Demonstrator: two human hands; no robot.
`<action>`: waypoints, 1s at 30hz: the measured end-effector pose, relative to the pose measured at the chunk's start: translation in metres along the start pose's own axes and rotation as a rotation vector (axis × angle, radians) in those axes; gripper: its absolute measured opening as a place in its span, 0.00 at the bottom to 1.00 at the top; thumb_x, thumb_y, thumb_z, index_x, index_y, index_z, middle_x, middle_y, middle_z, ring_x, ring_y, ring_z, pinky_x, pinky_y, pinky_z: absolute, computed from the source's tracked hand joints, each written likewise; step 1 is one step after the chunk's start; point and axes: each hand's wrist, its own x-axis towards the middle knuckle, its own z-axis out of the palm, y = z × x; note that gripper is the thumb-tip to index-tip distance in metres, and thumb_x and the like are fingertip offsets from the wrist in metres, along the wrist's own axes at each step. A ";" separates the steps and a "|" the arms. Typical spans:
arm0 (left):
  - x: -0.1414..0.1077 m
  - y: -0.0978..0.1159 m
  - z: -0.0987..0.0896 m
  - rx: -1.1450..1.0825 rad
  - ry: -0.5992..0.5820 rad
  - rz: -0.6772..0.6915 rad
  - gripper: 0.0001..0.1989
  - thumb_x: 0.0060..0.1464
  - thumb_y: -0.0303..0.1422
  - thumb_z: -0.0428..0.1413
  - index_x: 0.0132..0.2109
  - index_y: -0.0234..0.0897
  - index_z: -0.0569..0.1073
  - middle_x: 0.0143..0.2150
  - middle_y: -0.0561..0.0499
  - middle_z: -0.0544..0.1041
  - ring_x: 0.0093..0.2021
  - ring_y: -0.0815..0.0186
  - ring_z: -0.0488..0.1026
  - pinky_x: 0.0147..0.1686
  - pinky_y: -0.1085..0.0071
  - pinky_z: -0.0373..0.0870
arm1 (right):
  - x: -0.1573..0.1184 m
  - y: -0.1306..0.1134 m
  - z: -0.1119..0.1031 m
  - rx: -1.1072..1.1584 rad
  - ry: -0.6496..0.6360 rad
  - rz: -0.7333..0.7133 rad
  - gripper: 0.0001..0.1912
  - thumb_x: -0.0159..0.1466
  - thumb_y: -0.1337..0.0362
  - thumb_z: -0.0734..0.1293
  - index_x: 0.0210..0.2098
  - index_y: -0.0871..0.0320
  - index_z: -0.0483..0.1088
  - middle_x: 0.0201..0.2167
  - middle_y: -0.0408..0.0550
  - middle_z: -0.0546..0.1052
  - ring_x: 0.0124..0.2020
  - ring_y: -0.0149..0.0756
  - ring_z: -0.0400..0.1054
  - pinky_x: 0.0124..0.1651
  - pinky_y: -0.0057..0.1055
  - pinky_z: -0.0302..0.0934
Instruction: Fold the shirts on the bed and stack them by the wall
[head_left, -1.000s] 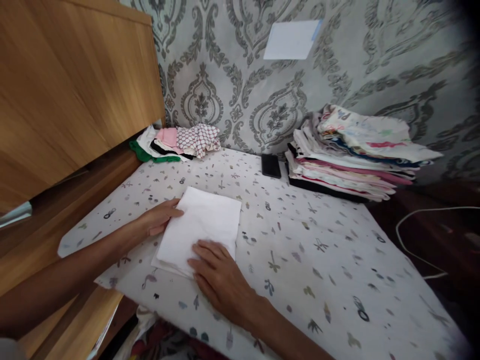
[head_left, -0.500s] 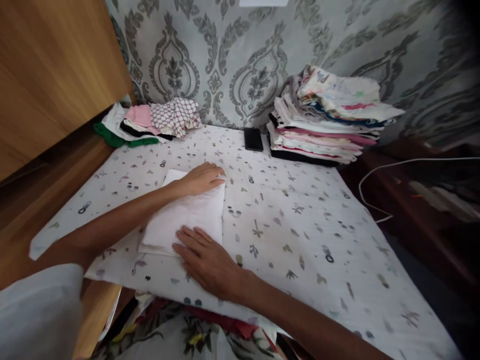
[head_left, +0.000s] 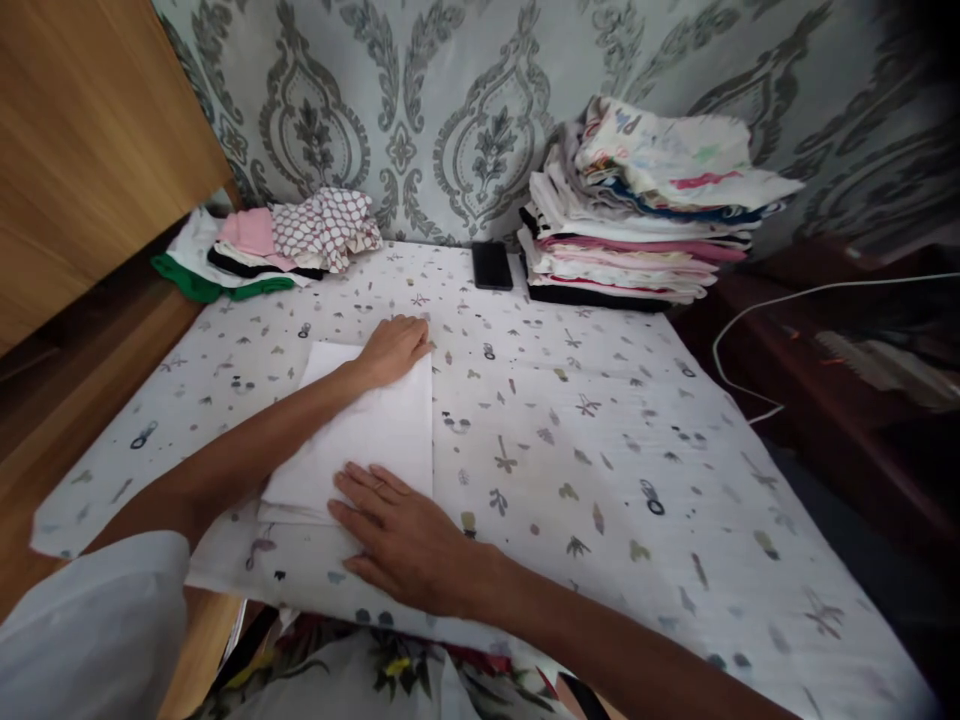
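Observation:
A folded white cloth [head_left: 367, 435] lies on the patterned sheet in front of me. My left hand [head_left: 396, 350] is at its far right corner, fingers curled in and closed on the edge; the fingertips are partly hidden. Flat across the near part of the cloth rests my right hand [head_left: 409, 535], fingers stretched out and slightly apart, holding nothing. Beneath everything spreads the white sheet [head_left: 555, 440] with small printed figures.
A tall pile of folded clothes [head_left: 630, 230] stands at the back right, beside a black phone [head_left: 492, 266]. Several folded clothes [head_left: 262, 240] lie at the back left near a wooden cabinet [head_left: 97, 130]. A white cable [head_left: 750, 385] hangs at the right.
My left hand's fingers have curled in more tightly at the cloth's far right corner. The right hand remains flat on the near part. The view has shifted slightly.

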 end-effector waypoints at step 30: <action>-0.194 0.016 -0.002 -0.269 -0.082 0.092 0.31 0.62 0.48 0.55 0.69 0.47 0.63 0.74 0.42 0.52 0.74 0.48 0.47 0.71 0.45 0.30 | 0.195 0.112 -0.002 -0.204 -0.241 0.163 0.32 0.73 0.46 0.52 0.71 0.55 0.55 0.74 0.52 0.51 0.75 0.47 0.38 0.73 0.58 0.33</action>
